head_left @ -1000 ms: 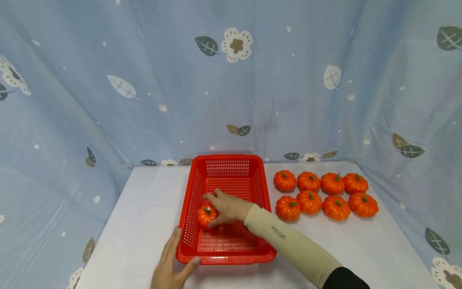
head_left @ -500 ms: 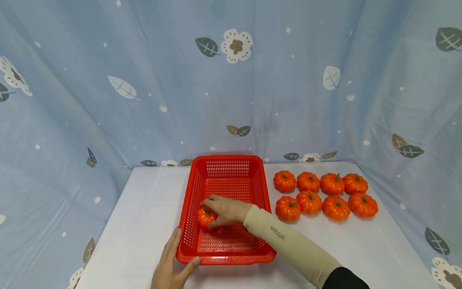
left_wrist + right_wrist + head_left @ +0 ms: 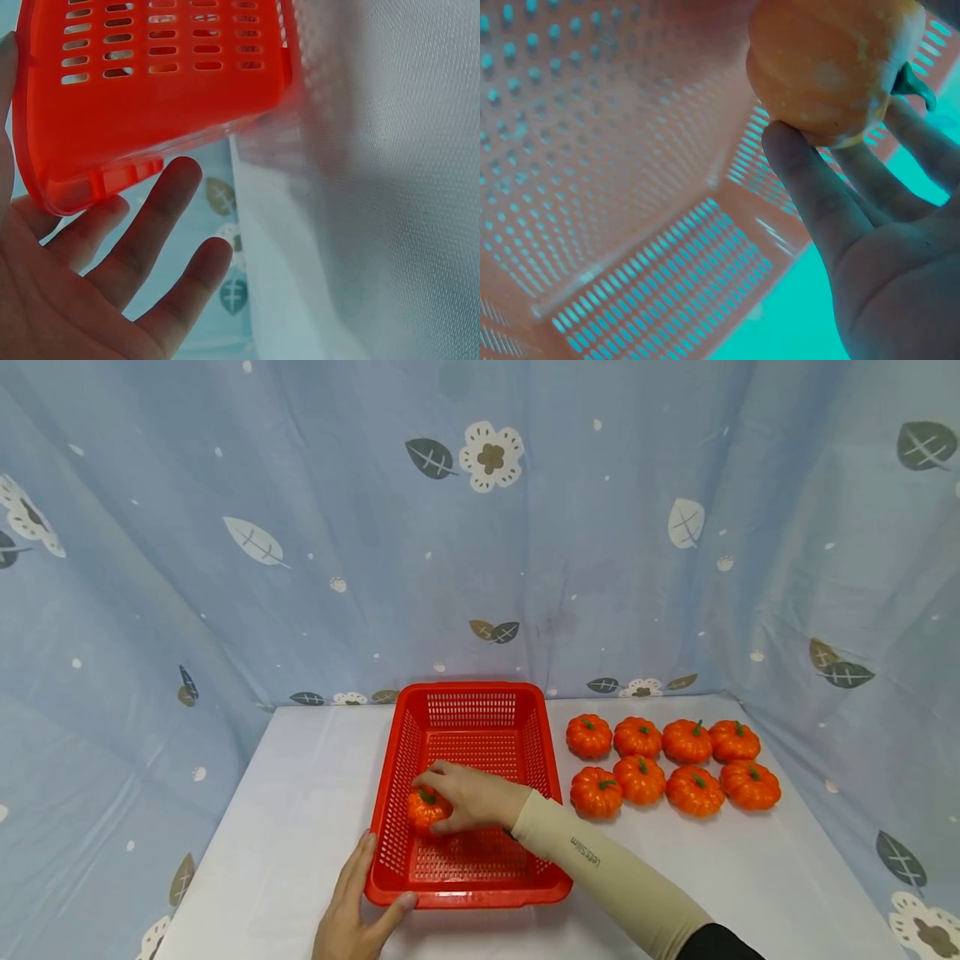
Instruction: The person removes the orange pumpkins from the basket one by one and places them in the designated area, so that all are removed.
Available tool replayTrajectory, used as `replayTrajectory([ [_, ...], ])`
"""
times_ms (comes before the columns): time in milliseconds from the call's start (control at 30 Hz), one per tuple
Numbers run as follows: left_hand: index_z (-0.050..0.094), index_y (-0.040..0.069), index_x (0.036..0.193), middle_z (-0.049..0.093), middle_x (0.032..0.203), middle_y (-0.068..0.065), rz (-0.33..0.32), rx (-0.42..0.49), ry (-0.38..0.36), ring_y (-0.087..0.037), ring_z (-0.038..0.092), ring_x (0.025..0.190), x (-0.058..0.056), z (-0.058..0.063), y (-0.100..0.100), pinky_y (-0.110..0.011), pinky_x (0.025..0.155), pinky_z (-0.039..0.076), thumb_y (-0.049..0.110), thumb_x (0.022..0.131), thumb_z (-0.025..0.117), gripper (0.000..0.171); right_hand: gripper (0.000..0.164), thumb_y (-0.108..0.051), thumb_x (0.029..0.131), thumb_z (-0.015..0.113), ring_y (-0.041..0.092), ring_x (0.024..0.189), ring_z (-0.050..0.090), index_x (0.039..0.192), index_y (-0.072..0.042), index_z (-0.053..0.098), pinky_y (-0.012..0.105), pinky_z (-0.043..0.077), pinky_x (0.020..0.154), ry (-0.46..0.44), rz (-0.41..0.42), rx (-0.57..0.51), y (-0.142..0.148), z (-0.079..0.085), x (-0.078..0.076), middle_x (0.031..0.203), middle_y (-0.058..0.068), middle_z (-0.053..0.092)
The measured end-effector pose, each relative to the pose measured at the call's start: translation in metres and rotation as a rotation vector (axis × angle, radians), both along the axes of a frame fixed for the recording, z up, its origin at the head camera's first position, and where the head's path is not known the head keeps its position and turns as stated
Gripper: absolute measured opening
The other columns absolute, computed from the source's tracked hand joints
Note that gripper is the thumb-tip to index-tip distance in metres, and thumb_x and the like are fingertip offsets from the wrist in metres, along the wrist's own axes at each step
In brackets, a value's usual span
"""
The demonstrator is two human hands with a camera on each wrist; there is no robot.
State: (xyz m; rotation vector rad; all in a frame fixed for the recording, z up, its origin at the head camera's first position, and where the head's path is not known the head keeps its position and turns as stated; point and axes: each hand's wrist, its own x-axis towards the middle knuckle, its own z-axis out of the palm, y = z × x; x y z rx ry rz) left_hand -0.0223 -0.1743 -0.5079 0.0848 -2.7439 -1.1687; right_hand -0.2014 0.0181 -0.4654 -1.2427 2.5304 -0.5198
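Note:
In the head view a red plastic basket (image 3: 448,900) with slotted walls stands on the white table. My right hand (image 3: 474,795) reaches into it and grips a small orange pumpkin (image 3: 424,812) at the basket's left side. Seen from the right wrist, fingertips lie against the lower side of the pumpkin (image 3: 825,67), near its green stem. My left hand (image 3: 352,906) rests at the near left corner of the basket, thumb by the front rim and fingers along the left side. From the left wrist, those fingers (image 3: 161,217) look spread and fairly straight beside the basket (image 3: 150,97).
Right of the basket, several more orange pumpkins (image 3: 642,779) sit in two rows on the white table (image 3: 307,777). A blue curtain (image 3: 360,568) with leaf and flower prints hangs behind and at both sides.
My right hand's fingers have come down and closed around the pumpkin, which stays in nearly the same spot. The left hand has not visibly moved.

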Motion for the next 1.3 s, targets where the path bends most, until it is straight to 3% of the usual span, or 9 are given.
replayTrajectory([
  [267, 0.027, 0.020, 0.162, 0.031, 0.163, -0.012, -0.005, 0.006, -0.004, -0.039, 0.040, 0.141, -0.001, -0.002, 0.000, -0.065, 0.104, 0.042, 0.048, 0.085, 0.080, 0.098, 0.066, -0.036, 0.086, 0.082, 0.011, 0.118, 0.057, 0.144, -0.017, 0.054, 0.023, 0.050, 0.099, 0.077, 0.041, -0.148, 0.020, 0.022, 0.021, 0.140, 0.003, 0.053],
  [533, 0.026, 0.024, 0.162, 0.031, 0.163, -0.012, 0.011, 0.023, -0.026, -0.042, 0.039, 0.141, 0.001, 0.000, -0.002, -0.067, 0.104, 0.041, 0.050, 0.084, 0.080, 0.099, 0.068, -0.037, 0.089, 0.079, 0.012, 0.127, 0.052, 0.147, -0.020, 0.049, 0.027, 0.049, 0.104, 0.070, -0.024, -0.256, 0.052, 0.046, 0.039, 0.146, -0.003, 0.048],
  [967, 0.025, 0.025, 0.162, 0.031, 0.163, -0.010, 0.015, 0.022, -0.044, -0.040, 0.039, 0.142, 0.000, 0.003, -0.001, -0.066, 0.105, 0.040, 0.051, 0.083, 0.081, 0.101, 0.070, -0.038, 0.089, 0.079, 0.009, 0.134, 0.046, 0.150, -0.031, 0.045, 0.039, 0.051, 0.104, 0.072, -0.230, -0.413, 0.122, 0.065, 0.057, 0.153, -0.012, 0.040],
  [1000, 0.025, 0.025, 0.162, 0.031, 0.163, -0.010, 0.016, 0.019, -0.041, -0.040, 0.039, 0.142, 0.000, 0.003, -0.001, -0.066, 0.105, 0.040, 0.051, 0.083, 0.081, 0.101, 0.070, -0.039, 0.089, 0.079, 0.008, 0.126, 0.053, 0.150, -0.031, 0.045, 0.039, 0.054, 0.099, 0.073, -0.247, -0.421, 0.129, 0.066, 0.057, 0.153, -0.011, 0.040],
  [1200, 0.026, 0.027, 0.162, 0.032, 0.163, -0.009, 0.023, 0.024, -0.041, -0.038, 0.039, 0.142, -0.001, 0.003, 0.000, -0.064, 0.106, 0.040, 0.050, 0.081, 0.083, 0.101, 0.070, -0.045, 0.089, 0.078, 0.015, 0.130, 0.051, 0.149, -0.034, 0.046, 0.050, 0.052, 0.100, 0.140, -0.370, -0.417, 0.171, 0.066, 0.062, 0.153, -0.010, 0.042],
  [1233, 0.026, 0.027, 0.162, 0.032, 0.163, -0.009, 0.021, 0.028, -0.045, -0.038, 0.039, 0.142, 0.000, 0.002, 0.001, -0.064, 0.106, 0.041, 0.050, 0.082, 0.082, 0.101, 0.070, -0.045, 0.089, 0.078, 0.018, 0.138, 0.044, 0.150, -0.032, 0.046, 0.054, 0.047, 0.105, 0.158, -0.389, -0.416, 0.179, 0.065, 0.063, 0.153, -0.008, 0.043],
  [1300, 0.026, 0.027, 0.162, 0.032, 0.163, -0.008, 0.017, 0.026, -0.046, -0.037, 0.039, 0.142, 0.000, 0.002, 0.001, -0.063, 0.106, 0.041, 0.052, 0.082, 0.082, 0.101, 0.072, -0.042, 0.087, 0.081, 0.019, 0.138, 0.045, 0.150, -0.029, 0.047, 0.054, 0.048, 0.104, 0.187, -0.427, -0.413, 0.196, 0.063, 0.066, 0.152, -0.006, 0.044],
])
